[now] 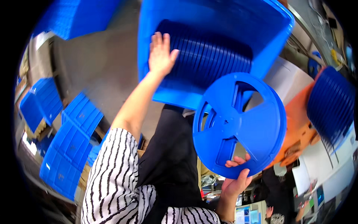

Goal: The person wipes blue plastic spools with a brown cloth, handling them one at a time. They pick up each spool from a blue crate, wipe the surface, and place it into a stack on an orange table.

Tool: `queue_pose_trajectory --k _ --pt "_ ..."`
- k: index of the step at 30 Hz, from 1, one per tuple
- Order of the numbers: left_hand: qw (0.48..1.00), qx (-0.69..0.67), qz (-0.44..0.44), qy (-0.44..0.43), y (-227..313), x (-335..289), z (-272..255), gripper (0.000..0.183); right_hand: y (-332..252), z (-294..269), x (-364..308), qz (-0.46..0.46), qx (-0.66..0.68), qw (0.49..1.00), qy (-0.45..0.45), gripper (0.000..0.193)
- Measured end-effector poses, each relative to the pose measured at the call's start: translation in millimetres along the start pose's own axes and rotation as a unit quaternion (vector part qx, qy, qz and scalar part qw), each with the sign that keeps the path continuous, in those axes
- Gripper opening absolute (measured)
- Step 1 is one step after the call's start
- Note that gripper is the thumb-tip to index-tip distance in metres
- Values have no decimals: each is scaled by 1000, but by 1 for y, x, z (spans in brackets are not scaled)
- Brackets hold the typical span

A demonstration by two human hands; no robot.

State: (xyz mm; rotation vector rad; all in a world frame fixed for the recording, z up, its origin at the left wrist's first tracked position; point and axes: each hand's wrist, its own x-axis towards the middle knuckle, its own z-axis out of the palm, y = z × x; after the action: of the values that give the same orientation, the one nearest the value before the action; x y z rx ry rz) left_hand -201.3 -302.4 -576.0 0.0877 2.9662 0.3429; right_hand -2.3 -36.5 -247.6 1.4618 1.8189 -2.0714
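My right hand [237, 179] grips the lower rim of a blue plastic reel [257, 127], thumb in front and fingers through one of its cut-outs. The reel is round, with open wedge-shaped windows, and its flat face is turned toward me. Fingers outstretched, my left hand [162, 56] is over the left side of a large blue bin [220, 11], beside a row of dark blue reels [209, 56] packed on edge inside. Whether the left palm touches the reels or the bin wall, I cannot tell. The held reel hides part of the bin's near right corner.
Blue crates [71, 145] stand at the left, with another blue crate [78, 18] at the upper left. An orange surface [298, 127] lies on the right, beside a stack of dark blue reels [332, 106]. Another person's hand [269, 212] shows at the lower right.
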Motion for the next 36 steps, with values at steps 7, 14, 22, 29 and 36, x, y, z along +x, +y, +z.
queue_pose_trajectory --k 7,14,22,29,36 --pt "997 -4 -7 -75 -17 -63 18 81 -11 -21 2 -28 -36 998 36 62" --pt "989 -28 -70 -130 -1 -113 -3 79 -36 -20 59 -173 -8 985 -8 61" --pt "978 -99 92 -158 88 -118 -6 84 -46 35 175 -279 17 954 -111 46" --pt "928 -46 303 -215 195 -48 46 75 -18 44 213 -283 -36 956 -75 43" --pt "903 38 323 -281 194 -44 56 70 0 39 215 -245 -55 967 -52 45"
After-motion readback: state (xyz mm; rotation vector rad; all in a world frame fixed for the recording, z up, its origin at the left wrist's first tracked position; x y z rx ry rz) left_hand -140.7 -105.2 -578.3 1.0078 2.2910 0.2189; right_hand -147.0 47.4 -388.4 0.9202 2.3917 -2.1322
